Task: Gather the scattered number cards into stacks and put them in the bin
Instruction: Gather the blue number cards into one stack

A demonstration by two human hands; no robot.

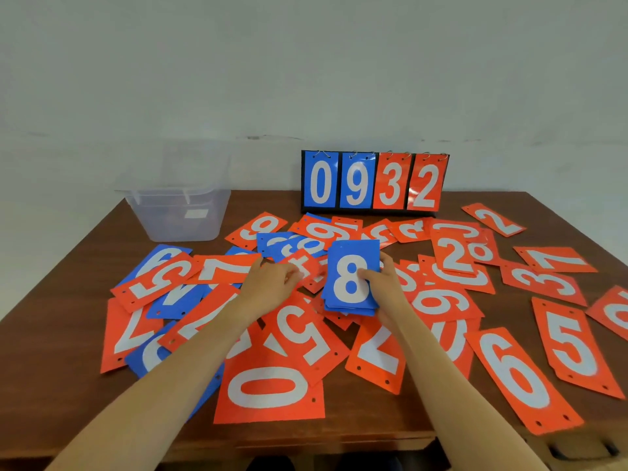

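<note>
Several red and blue number cards lie scattered over the brown table (68,385). My right hand (384,282) grips a stack of blue cards (350,263) with an 8 on top, held just above the pile at the middle. My left hand (272,282) is to the left of the stack and pinches the edge of a small red card (304,263) lying in the heap. A clear plastic bin (176,212) stands at the back left of the table, apart from both hands.
A flip scoreboard (373,181) showing 0 9 3 2 stands at the back centre against the wall. Large red cards such as a 0 (268,389), a 6 (516,375) and a 5 (574,341) lie near the front edge.
</note>
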